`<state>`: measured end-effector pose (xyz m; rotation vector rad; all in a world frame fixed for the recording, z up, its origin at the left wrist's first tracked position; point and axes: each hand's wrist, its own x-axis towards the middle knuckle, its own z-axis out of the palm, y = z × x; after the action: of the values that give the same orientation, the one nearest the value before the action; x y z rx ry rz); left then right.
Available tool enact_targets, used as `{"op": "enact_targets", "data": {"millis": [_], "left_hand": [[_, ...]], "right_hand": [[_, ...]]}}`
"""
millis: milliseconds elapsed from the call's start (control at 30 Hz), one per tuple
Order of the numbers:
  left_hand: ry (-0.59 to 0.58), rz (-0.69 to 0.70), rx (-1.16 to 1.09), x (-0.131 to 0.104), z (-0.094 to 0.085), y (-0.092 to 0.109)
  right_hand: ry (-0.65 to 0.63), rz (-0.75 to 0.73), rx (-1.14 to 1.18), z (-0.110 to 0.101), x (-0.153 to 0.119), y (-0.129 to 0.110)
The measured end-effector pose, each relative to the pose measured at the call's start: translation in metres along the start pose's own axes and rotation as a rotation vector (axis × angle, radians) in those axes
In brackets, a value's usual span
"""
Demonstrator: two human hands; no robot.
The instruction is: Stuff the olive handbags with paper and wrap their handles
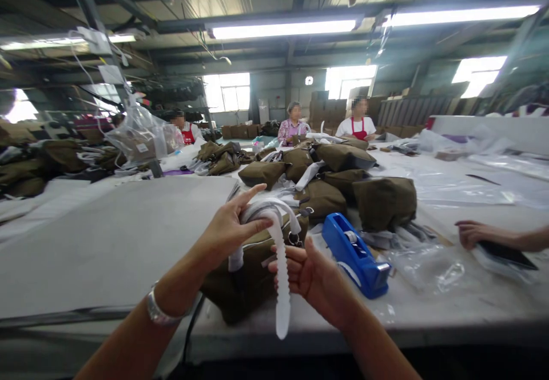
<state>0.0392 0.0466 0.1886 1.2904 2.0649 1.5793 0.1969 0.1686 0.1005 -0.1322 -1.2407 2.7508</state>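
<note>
Left hand [223,228] gripping one white strip [282,280], right hand [316,282] fingers parted, one blue tape dispenser [349,254] alongside

Tape dispenser [366,263] — right of near bag [253,271] | bag pile [326,197] — behind both (on table [450,308])

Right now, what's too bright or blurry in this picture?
Head view: the ceiling lamps and windows glare white; head view: clear plastic by the blue tape holder shines; head view: the white strap shows a clear wavy edge, but the far people look softer.
</note>
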Motion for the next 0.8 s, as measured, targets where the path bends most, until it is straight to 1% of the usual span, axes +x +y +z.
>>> {"op": "enact_targets", "data": {"millis": [67,100,167,233,300,400,467,500,567,633,733,800], "left_hand": [[-0.018,0.007,-0.004,-0.001,0.002,0.002],[-0.025,0.008,-0.003,-0.001,0.003,0.003],[-0.028,0.008,0.001,-0.002,0.003,0.004],[-0.033,0.005,0.007,-0.003,0.002,0.004],[-0.03,0.003,0.013,-0.004,-0.001,0.004],[-0.002,-0.006,-0.005,-0.005,-0.004,0.0],[0.023,-0.03,-0.088,-0.006,-0.003,-0.002],[0.039,-0.044,-0.155,-0.007,-0.002,-0.003],[0.085,-0.073,-0.295,-0.008,0.002,-0.004],[0.108,-0.125,-0.365,-0.01,0.006,-0.003],[0.088,-0.214,-0.358,-0.01,0.007,0.0],[0.045,-0.256,-0.367,-0.009,0.004,0.001]], "right_hand": [[-0.079,0.101,0.192,0.005,0.005,0.001],[-0.096,0.127,0.254,0.007,0.008,0.002],[-0.097,0.134,0.326,0.012,0.011,0.003],[-0.062,0.092,0.32,0.014,0.012,0.003],[0.004,0.008,0.225,0.012,0.011,0.004],[0.154,-0.159,-0.074,0.005,0.01,0.006],[0.233,-0.238,-0.292,0.002,0.011,0.007],[0.252,-0.258,-0.381,0.002,0.011,0.007],[0.26,-0.264,-0.494,0.004,0.014,0.007],[0.254,-0.273,-0.526,0.009,0.018,0.005],[0.238,-0.33,-0.515,0.018,0.026,0.001],[0.218,-0.379,-0.535,0.024,0.031,-0.003]]}}
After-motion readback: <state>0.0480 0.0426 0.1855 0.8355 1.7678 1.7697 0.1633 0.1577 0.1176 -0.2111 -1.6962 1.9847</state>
